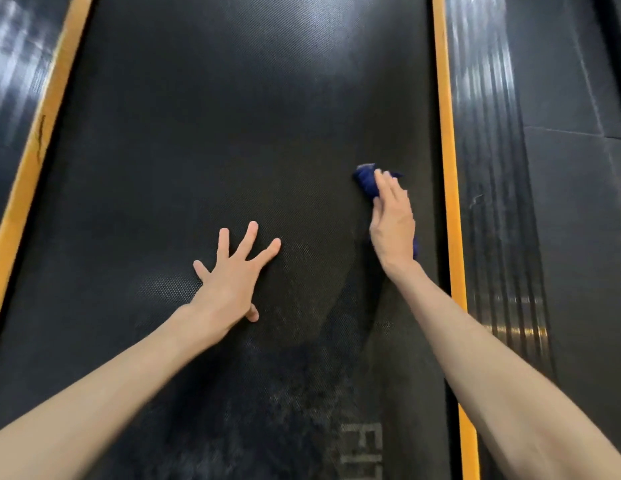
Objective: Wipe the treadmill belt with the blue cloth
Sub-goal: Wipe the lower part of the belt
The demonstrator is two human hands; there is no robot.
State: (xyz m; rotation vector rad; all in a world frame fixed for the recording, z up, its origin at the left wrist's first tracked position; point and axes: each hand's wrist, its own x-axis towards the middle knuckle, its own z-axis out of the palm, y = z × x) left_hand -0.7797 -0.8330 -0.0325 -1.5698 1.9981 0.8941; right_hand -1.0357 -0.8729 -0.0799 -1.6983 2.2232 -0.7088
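Note:
The black textured treadmill belt [212, 140] fills the middle of the head view. The blue cloth [365, 181] lies bunched on the belt near its right edge. My right hand [392, 220] presses flat on the cloth with straight fingers; blue shows past the fingertips and beside the wrist. My left hand [233, 275] rests on the belt's middle with its fingers spread wide, holding nothing. A duller, streaked patch of belt lies between and below my two arms.
Yellow strips [447, 168] run along both sides of the belt, the left one [35, 157] scuffed. Ribbed black side rails [489, 202] lie outside them. Dark floor mats [579, 209] are to the right. Grey lettering [362, 448] is printed on the belt near the bottom.

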